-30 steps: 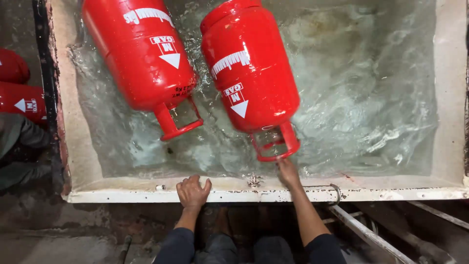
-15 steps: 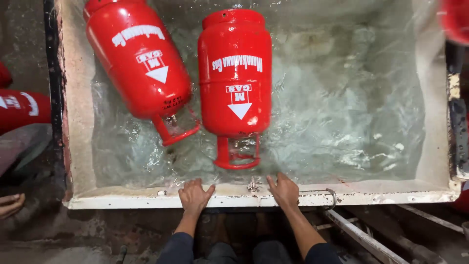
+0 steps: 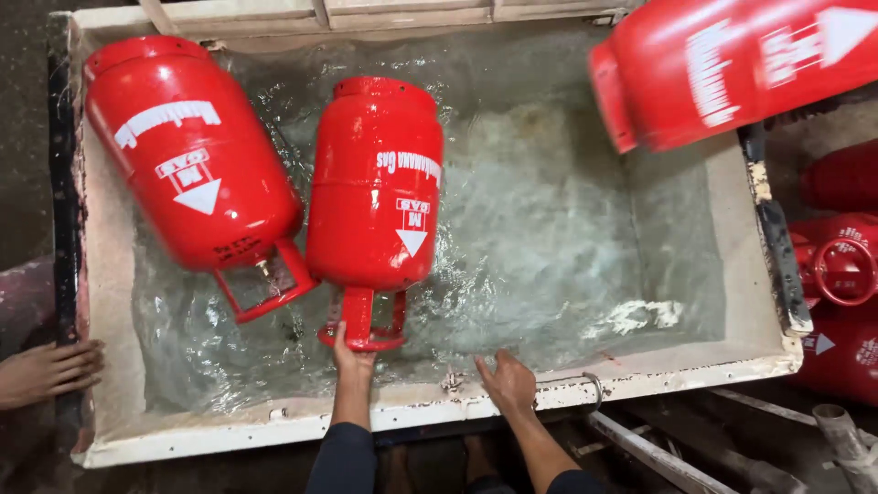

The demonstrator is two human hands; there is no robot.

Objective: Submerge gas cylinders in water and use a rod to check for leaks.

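Two red gas cylinders float in a water-filled trough. My left hand grips the collar ring of the middle cylinder, which points its valve end toward me. The left cylinder lies tilted beside it, touching it. My right hand rests on the trough's near rim, fingers spread, holding nothing. A third red cylinder hangs tilted over the trough's far right corner.
Another person's hand rests on the trough's left edge. More red cylinders stand outside the trough at the right. Metal bars run below the near rim. The water is churned and rippling.
My left hand left the rim and took hold of the middle cylinder's collar. The two cylinders drifted apart from the rim. A third cylinder came into view at top right.
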